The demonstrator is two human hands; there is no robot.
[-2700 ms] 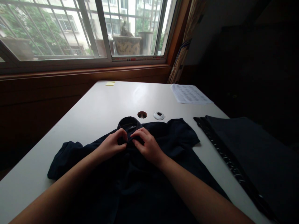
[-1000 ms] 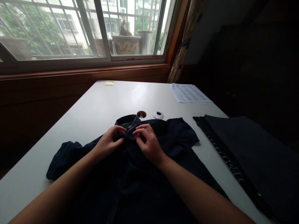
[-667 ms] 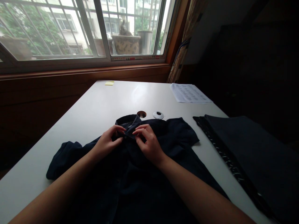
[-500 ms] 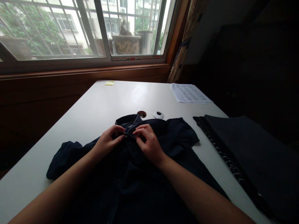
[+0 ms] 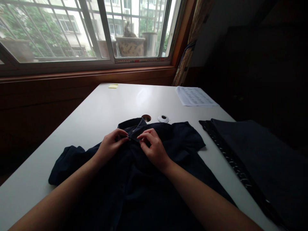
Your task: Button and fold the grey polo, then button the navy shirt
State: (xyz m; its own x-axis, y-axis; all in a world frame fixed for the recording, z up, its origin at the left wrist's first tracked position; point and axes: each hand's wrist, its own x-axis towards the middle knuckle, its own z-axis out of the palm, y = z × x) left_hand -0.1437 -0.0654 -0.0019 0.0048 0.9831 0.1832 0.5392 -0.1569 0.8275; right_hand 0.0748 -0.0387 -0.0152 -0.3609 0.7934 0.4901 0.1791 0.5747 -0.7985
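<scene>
Working at the collar [image 5: 137,131] of the dark shirt [image 5: 149,189], lower centre of the frame, we do well with small, light fingertip moves, the cloth near the button [image 5: 130,139] kept smooth. Our left hand [image 5: 108,146] pinches the collar's front edge, thumb against finger; our right hand [image 5: 155,149] touches its other side, fingertips nearly together, whether clamped we cannot tell.

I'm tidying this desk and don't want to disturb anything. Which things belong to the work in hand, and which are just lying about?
In hand:
- dark shirt, left hand and right hand at its collar

Lying about, apparently:
- yellow note
- printed paper
- white round cover
- dark cloth at right
</scene>
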